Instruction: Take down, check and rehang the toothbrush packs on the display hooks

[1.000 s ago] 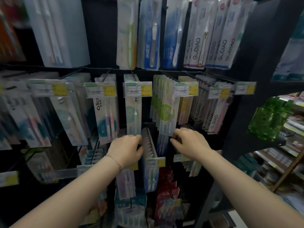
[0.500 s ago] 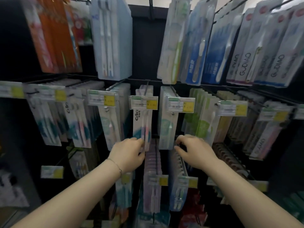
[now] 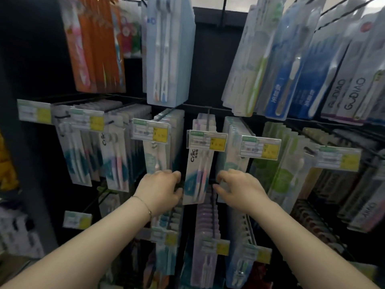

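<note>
Head view: our left hand (image 3: 160, 189) just left of Cnic pack (image 3: 198, 174), fingers curled by its edge; can't tell if gripping. Pack hangs from hook (image 3: 208, 118), long axis vertical. Our right hand (image 3: 239, 189) just right of pack, curled, grasp also unclear. We judge both hands equally near.

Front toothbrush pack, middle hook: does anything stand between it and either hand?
Nothing visible: the pack has the left hand at its left edge, the right hand at its right; the price tag covers only its top.
</note>
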`<action>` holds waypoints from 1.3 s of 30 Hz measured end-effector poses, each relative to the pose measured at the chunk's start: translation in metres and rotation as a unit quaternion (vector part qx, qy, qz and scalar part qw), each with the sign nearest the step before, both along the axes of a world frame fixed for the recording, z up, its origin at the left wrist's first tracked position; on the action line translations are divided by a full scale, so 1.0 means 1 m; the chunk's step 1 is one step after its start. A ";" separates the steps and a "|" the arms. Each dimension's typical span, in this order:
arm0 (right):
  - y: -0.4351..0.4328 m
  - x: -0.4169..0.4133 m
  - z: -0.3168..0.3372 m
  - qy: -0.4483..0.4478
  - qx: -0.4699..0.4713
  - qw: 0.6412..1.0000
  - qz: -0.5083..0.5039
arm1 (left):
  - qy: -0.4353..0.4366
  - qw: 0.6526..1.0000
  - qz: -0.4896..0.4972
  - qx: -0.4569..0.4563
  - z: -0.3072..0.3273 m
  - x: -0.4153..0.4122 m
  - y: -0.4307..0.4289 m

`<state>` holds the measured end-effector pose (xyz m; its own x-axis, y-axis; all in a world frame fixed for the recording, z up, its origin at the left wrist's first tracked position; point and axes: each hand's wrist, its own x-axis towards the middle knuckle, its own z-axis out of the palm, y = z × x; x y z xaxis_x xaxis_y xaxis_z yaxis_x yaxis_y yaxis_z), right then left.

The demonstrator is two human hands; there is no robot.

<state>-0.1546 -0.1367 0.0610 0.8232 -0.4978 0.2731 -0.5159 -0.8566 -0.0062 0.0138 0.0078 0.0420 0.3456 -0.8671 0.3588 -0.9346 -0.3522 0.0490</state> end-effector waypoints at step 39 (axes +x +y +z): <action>0.051 0.055 -0.018 -0.154 0.062 0.955 -0.245 | 0.163 0.978 -0.131 0.019 -0.013 0.057 0.031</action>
